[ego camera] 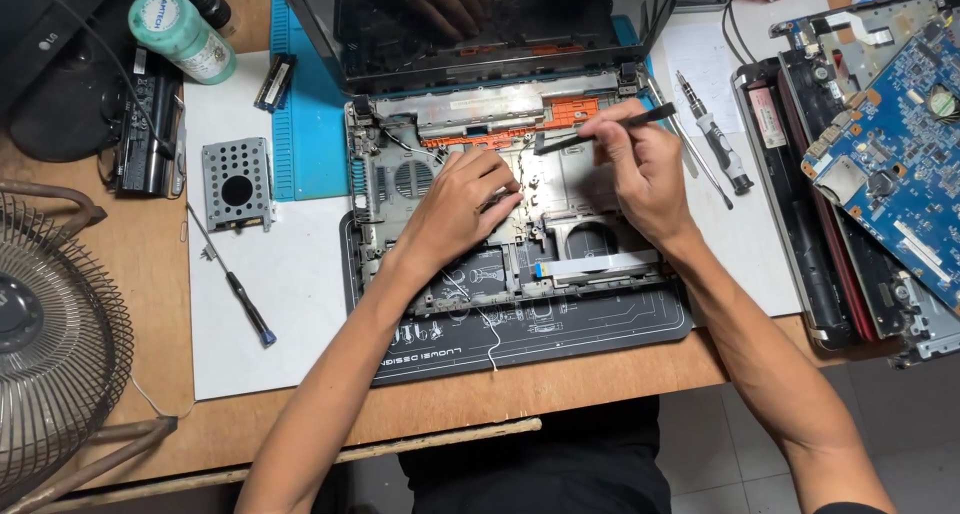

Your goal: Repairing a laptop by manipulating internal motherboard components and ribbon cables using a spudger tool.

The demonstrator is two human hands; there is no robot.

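An opened grey laptop base (400, 164) with its keyboard removed lies on a dark work mat (560, 339); its screen (460, 19) leans back behind it. My left hand (462, 202) rests fingers-down on the middle of the bare chassis, pressing on it, with nothing held that I can make out. My right hand (640, 169) pinches a thin black tool (600, 129) like tweezers or a small brush, tip pointing left over the orange strip (570, 112) near the hinge. A flat ribbon cable (595, 267) lies along the front of the base.
A perforated metal drive caddy (237, 182) and a screwdriver (238, 299) lie on white paper at left, beside a blue mat (305, 134). A fan guard (55, 339) stands far left. Another screwdriver (715, 139) and a second dismantled laptop with a blue circuit board (895, 154) sit at right.
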